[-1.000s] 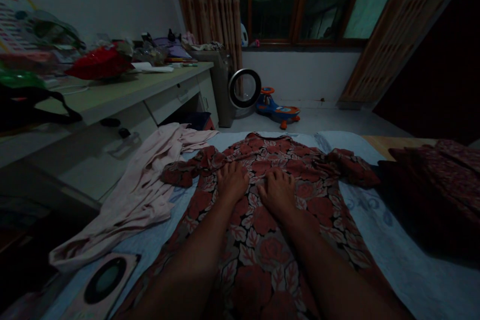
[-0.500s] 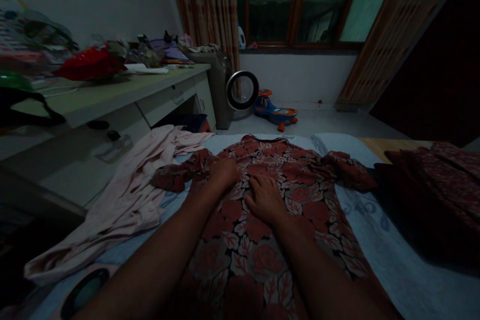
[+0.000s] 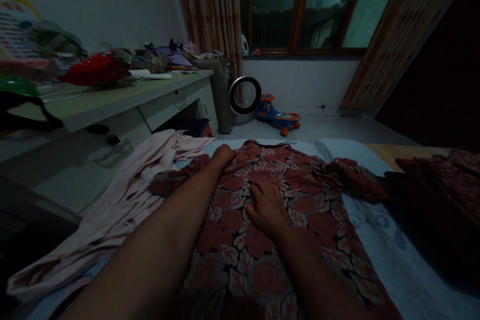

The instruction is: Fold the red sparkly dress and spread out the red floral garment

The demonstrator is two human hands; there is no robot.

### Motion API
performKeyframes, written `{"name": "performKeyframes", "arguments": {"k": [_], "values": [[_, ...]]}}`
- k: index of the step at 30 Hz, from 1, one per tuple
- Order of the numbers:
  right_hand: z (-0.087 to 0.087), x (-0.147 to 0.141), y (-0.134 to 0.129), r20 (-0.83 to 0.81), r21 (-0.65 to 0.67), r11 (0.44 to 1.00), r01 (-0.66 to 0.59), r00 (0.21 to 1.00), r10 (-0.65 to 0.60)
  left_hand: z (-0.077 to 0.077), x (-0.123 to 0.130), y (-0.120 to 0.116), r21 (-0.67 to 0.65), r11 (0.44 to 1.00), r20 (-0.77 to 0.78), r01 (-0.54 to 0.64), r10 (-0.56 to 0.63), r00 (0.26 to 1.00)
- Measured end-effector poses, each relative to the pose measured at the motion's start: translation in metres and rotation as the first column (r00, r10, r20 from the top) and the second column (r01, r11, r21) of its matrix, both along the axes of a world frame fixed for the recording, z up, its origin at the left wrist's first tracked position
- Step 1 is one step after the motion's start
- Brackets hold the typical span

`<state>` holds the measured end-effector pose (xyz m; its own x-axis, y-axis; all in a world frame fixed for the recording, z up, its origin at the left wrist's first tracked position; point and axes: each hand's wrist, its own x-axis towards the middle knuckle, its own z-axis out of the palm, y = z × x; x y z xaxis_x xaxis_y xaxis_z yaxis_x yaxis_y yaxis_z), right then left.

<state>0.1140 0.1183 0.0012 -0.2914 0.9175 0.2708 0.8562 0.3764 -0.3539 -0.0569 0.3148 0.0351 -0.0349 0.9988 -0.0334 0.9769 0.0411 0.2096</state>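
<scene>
A red floral garment lies spread on a light blue cover, its neckline at the far edge and its sleeves out to both sides. My left hand is at the garment's left shoulder, fingers closed on the fabric near the neckline. On the middle of the garment's chest rests my right hand, palm down with fingers apart. A pale pink garment lies crumpled to the left of it.
Dark folded clothes are heaped at the right. Along the left stands a cluttered desk. Beyond the cover are a washing machine with its round door open and a blue ride-on toy.
My left hand has moved forward and slightly left, from the upper chest to the garment's shoulder. My right hand stays nearly in place. The view has tilted up slightly.
</scene>
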Motion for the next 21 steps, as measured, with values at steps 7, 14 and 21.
{"name": "performKeyframes", "arguments": {"k": [7,14,21], "values": [[0.002,-0.001,-0.001,0.005,-0.008,1.0,0.012,1.0,-0.012,-0.017,0.028,-0.033,0.181,0.968,0.049,0.173,-0.185,0.982],[0.003,0.0,-0.001,0.002,0.003,1.0,0.004,1.0,-0.004,-0.01,0.01,-0.003,0.171,0.981,0.094,0.095,-0.112,0.989],[0.002,-0.001,-0.002,-0.011,0.011,1.0,0.01,1.0,-0.01,0.004,-0.023,0.043,0.05,0.996,0.002,0.076,-0.076,0.997]]}}
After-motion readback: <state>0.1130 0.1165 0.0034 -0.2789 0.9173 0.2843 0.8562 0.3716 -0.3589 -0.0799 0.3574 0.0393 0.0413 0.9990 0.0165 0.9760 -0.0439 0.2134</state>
